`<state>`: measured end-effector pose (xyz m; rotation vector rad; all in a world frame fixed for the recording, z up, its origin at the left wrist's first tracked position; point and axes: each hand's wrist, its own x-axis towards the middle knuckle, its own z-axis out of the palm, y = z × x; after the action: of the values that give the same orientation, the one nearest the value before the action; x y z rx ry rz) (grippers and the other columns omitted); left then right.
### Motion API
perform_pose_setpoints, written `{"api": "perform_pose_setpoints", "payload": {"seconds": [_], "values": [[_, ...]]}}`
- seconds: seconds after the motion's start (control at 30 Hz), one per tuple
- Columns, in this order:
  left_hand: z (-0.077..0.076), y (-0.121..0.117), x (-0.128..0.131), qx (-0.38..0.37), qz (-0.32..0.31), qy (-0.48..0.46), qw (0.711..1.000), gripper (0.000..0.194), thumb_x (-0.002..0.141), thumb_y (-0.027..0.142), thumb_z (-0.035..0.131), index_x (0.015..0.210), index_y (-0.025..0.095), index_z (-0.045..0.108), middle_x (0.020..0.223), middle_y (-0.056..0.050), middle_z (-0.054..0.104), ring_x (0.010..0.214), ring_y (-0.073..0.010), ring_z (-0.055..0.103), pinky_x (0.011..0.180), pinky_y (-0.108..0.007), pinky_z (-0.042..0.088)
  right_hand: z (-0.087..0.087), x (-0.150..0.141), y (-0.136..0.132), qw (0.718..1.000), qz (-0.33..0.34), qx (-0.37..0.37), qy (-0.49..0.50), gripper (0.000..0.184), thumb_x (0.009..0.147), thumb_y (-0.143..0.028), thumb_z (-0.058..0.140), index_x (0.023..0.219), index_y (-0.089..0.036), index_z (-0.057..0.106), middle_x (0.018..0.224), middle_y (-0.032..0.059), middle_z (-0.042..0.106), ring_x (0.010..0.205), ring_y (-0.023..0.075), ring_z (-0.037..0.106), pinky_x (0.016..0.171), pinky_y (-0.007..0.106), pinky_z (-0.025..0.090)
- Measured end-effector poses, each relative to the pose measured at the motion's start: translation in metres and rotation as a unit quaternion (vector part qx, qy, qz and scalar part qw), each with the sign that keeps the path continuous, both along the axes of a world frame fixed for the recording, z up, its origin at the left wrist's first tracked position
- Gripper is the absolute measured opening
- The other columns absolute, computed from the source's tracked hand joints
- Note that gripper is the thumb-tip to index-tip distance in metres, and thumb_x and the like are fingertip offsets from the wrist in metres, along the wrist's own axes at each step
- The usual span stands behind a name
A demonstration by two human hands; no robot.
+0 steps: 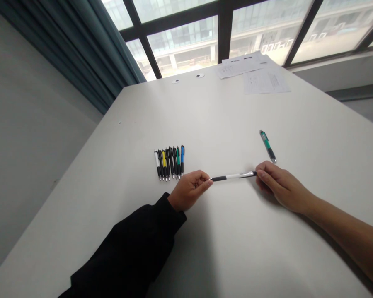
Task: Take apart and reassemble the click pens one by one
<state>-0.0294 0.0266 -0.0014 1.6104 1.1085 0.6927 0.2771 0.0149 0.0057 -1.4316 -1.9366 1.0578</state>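
A black-and-white retractable pen [233, 176] lies level above the white table, with one end in each of my hands. My left hand [189, 190] pinches its tip end between thumb and fingers. My right hand [281, 186] grips the black clip end. Close to my left hand, several slim pens in white, yellow, black, green and blue [169, 163] lie side by side in a tight row. A green-and-grey pen [268, 147] lies on its own just beyond my right hand, not touching it.
The white table [224, 111] ends at a corner beyond the pens, with a grey wall on the left. Printed papers [251, 72] lie at its far edge near two round cable grommets [188, 78]. A large window [186, 37] and blue curtain [96, 49] stand behind.
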Motion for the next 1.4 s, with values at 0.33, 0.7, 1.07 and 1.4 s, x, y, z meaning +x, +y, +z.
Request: {"api": "perform_pose_setpoints", "payload": {"seconds": [0.33, 0.7, 1.07, 1.4], "values": [[0.0039, 0.0001, 0.0023, 0.002, 0.011, -0.009, 1.000, 0.032, 0.089, 0.045, 0.068, 0.090, 0.014, 0.062, 0.061, 0.006, 0.047, 0.054, -0.0079, 0.039, 0.052, -0.021, 0.031, 0.0030, -0.0016, 0.0004, 1.000, -0.003, 0.024, -0.005, 0.028, 0.106, -0.044, 0.038, 0.089, -0.024, 0.048, 0.063, -0.0032, 0.060, 0.053, 0.0150, 0.050, 0.058, 0.031, 0.041], [0.0053, -0.0001, 0.0035, -0.007, 0.017, -0.014, 1.000, 0.028, 0.085, 0.041, 0.071, 0.091, 0.015, 0.062, 0.059, 0.008, 0.045, 0.053, -0.0076, 0.038, 0.052, -0.020, 0.031, 0.0025, -0.0016, 0.0009, 1.000, 0.002, 0.018, 0.009, 0.019, 0.104, -0.041, 0.043, 0.095, -0.025, 0.048, 0.061, -0.0026, 0.062, 0.052, 0.0159, 0.052, 0.056, 0.031, 0.041], [0.0060, -0.0002, 0.0033, -0.016, 0.018, -0.014, 1.000, 0.026, 0.084, 0.037, 0.073, 0.091, 0.015, 0.062, 0.059, 0.008, 0.047, 0.053, -0.0076, 0.041, 0.051, -0.020, 0.032, -0.0004, -0.0019, 0.0014, 1.000, 0.009, 0.020, 0.004, 0.015, 0.105, -0.039, 0.041, 0.100, -0.026, 0.045, 0.062, -0.0037, 0.060, 0.052, 0.0157, 0.051, 0.055, 0.031, 0.040], [0.0053, -0.0001, 0.0035, -0.011, 0.019, -0.014, 1.000, 0.027, 0.083, 0.039, 0.073, 0.090, 0.016, 0.061, 0.058, 0.008, 0.046, 0.052, -0.0078, 0.040, 0.052, -0.020, 0.032, -0.0022, -0.0015, 0.0012, 1.000, 0.009, 0.010, 0.008, 0.015, 0.105, -0.040, 0.042, 0.101, -0.026, 0.046, 0.062, -0.0046, 0.060, 0.051, 0.0152, 0.051, 0.054, 0.030, 0.040]]}}
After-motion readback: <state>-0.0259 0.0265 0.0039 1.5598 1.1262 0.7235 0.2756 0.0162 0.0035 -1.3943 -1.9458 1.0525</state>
